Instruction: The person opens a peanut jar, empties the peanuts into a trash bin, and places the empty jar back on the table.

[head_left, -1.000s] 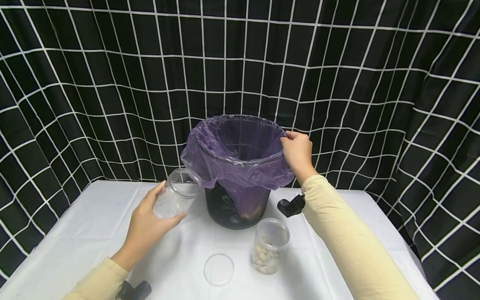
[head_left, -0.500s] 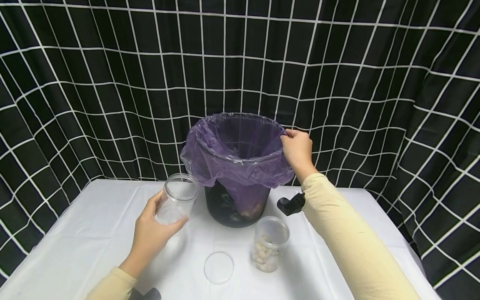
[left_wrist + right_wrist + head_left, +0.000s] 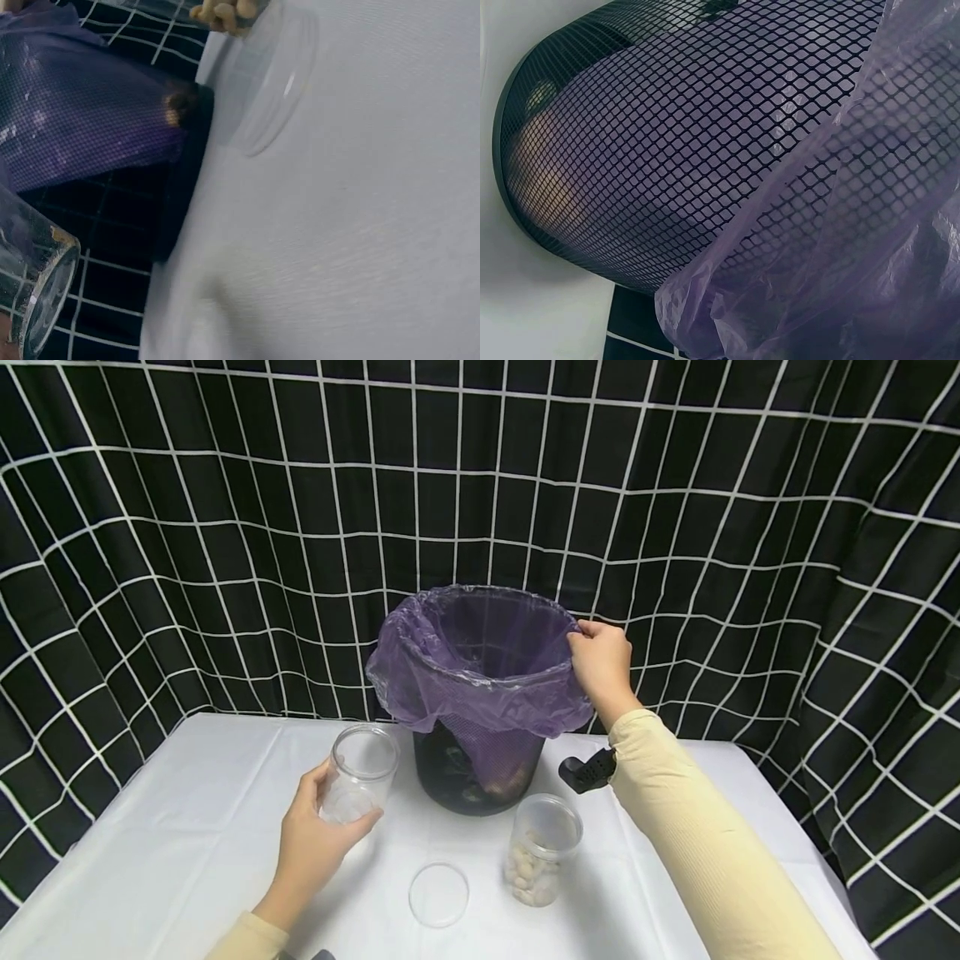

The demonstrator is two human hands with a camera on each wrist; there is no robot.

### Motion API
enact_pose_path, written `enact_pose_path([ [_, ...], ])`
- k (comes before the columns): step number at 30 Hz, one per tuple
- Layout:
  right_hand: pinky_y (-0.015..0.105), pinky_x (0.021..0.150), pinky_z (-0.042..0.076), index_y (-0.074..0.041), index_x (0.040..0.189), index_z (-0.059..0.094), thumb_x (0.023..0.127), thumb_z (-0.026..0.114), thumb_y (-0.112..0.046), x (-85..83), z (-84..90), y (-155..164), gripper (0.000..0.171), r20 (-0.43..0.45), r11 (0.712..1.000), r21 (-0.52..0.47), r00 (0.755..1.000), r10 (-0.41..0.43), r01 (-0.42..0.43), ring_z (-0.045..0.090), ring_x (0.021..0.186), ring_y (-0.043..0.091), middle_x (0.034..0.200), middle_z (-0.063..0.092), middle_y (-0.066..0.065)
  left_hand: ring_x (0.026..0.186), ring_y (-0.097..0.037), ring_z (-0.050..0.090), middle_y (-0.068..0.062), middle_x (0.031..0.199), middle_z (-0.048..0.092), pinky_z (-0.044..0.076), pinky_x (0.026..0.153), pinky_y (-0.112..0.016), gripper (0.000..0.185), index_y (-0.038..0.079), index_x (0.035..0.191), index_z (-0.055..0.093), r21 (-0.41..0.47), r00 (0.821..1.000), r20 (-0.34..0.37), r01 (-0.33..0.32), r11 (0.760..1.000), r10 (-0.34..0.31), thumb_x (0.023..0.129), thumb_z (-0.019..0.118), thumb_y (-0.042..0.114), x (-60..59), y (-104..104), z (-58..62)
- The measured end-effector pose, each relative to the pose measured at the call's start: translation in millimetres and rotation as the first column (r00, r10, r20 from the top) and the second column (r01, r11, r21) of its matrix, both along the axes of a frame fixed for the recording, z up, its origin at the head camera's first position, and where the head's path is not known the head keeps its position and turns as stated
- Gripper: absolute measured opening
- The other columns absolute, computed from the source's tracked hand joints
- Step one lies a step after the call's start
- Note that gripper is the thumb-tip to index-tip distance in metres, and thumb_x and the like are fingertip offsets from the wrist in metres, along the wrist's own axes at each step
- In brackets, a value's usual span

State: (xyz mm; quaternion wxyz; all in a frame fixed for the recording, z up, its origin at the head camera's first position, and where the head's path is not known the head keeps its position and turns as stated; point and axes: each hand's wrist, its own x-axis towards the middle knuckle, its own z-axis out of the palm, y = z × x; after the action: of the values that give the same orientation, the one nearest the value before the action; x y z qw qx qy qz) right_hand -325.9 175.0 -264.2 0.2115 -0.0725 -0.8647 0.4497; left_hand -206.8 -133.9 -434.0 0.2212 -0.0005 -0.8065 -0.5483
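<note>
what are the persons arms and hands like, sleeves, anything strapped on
Both arms wear long, pale cream sleeves of finely ribbed knit, ending at the wrists. The left hand and right hand are bare: no gloves, rings or markings show. A small black camera unit juts from under the right wrist; only a dark sliver shows by the left sleeve.

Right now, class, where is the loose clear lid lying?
In the head view, the clear lid lies flat on the white table, front centre, just left of the jar of nuts.
</note>
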Motion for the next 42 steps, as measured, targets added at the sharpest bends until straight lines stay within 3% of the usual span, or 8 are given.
enact_pose_path([
  [7,0.044,0.107,0.049,0.003,0.131,0.061,0.097,0.053,-0.012,0.1,0.8,1,0.038,-0.01,1.0,-0.003,1.0,0.002,-0.002,0.06,0.125,0.034,0.128,0.065,0.021,0.134,-0.034,0.051,-0.02,0.14,0.056,0.037,0.118,-0.049,0.081,0.003,0.138,0.047,0.057,0.999,0.04,-0.009,0.998,0.007,0.069,0.088,0.009,3.9,4,-8.2],
  [18,0.043,0.109,0.048,0.002,0.131,0.062,0.096,0.054,-0.012,0.0,-0.1,-1,0.039,-0.007,1.0,-0.009,1.0,-0.005,0.005,0.059,0.127,0.033,0.129,0.065,0.02,0.134,-0.039,0.048,-0.024,0.142,0.052,0.039,0.115,-0.056,0.079,-0.001,0.137,0.045,0.048,0.994,0.113,-0.005,0.999,0.0,0.07,0.087,0.009,9.6,9,-24.7],
  [30,0.043,0.109,0.048,0.003,0.131,0.061,0.096,0.054,-0.012,-0.2,-0.9,0,0.039,-0.016,1.0,-0.006,1.0,-0.009,0.009,0.059,0.127,0.034,0.128,0.065,0.021,0.14,-0.04,0.042,-0.023,0.148,0.046,0.033,0.119,-0.055,0.084,-0.001,0.138,0.041,0.102,0.98,0.18,0.064,0.993,-0.082,0.07,0.088,0.012,12.7,12,-36.7],
  [42,0.043,0.107,0.049,0.003,0.131,0.062,0.097,0.054,-0.012,-0.3,-1.2,0,0.038,-0.016,1.0,-0.011,1.0,-0.008,0.008,0.06,0.125,0.034,0.127,0.066,0.021,0.145,-0.04,0.037,-0.024,0.152,0.043,0.029,0.121,-0.055,0.083,0.001,0.138,0.04,0.125,0.964,0.246,0.07,0.99,-0.099,0.071,0.087,0.013,12.9,12,-41.9],
])
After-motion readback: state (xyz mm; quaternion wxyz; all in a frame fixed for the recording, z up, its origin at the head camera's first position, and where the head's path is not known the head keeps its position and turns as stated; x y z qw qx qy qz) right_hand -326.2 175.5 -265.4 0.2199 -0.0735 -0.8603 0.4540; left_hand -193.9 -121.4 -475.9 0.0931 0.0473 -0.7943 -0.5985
